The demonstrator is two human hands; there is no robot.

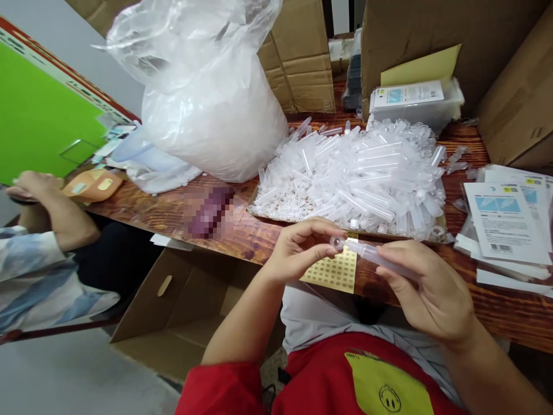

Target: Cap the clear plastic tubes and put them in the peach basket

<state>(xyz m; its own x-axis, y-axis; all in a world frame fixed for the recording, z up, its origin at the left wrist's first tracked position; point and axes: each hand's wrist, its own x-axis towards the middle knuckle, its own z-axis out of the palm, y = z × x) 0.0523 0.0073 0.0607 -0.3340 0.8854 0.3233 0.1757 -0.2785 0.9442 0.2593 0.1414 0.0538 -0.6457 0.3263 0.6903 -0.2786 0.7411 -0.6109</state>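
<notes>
Clear plastic tube [375,254] held between both hands above the near edge of the brown wooden table [173,210].

A co-worker's hand [32,185] rests at far left by a green board [38,124]; a big clear plastic bag of white parts [207,98] stands behind; the left hand [298,248] pinches the tube's capped end with curled fingers; a yellow sticker sheet [334,271] lies beneath; the heap of clear tubes [358,173] is beyond; the right hand [425,288] grips the tube's body; printed white packets [505,222] lie at right.

Both hands [302,248] [432,288] together, fingers pinched.
</notes>
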